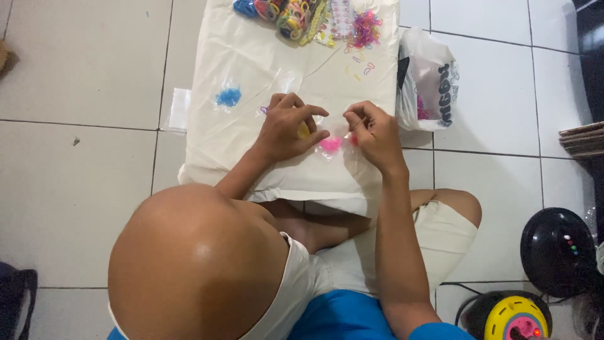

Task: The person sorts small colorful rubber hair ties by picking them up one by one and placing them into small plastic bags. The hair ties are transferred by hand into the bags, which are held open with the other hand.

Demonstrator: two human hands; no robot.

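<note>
Nearest the camera, your bowed head and shoulders fill the lower frame, with your crossed legs on the tiled floor (82,75) beneath and both forearms reaching away from you to the cream sheet (220,75) spread ahead. Your left hand (286,126) and right hand (376,133) sit close together near the sheet's near edge, each with fingertips pinched, and between them lies a small clear plastic bag (328,133) holding a clump of pink bands (331,144). The left hand appears to grip the bag's left end, with something yellow showing just under its fingers; the right hand pinches the right end, though whether it holds the bag itself or a single band you cannot tell. The bag runs crosswise, its long axis from one hand to the other, and the pink clump lies slightly nearer your right hand, just below both sets of fingertips. Left of the left hand and a little farther away rests a small heap of blue bands (228,97). Beyond both hands, at the sheet's far edge, lies a mixed pile of coloured bands (296,14) with loose pink ones (365,28) beside it. Right of the right hand, a white plastic bag (431,79) stands off the sheet.
</note>
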